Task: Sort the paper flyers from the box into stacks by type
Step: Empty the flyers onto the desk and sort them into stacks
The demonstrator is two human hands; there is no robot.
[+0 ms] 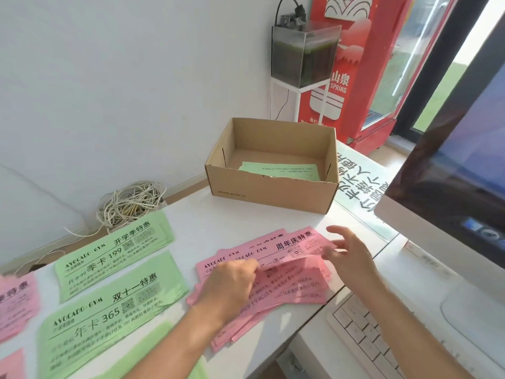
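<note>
Left hand [232, 285] pinched the fanned pink flyers [295, 285]; right hand [352, 255] lay open, fingers spread. Loose sheets near the desk [246, 214] front edge could slide off.

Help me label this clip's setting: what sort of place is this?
Probably a gym's office or front desk: green paper flyers printed AVOCADO GYM on a white desk, a silver desktop monitor, a red glass-door drinks fridge behind.

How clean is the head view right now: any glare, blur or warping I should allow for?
Head view: wide-angle warp leans the monitor; bright light flattens the white desk; right hand slightly smeared; headlines on the pink flyers readable, fine print soft.
</note>
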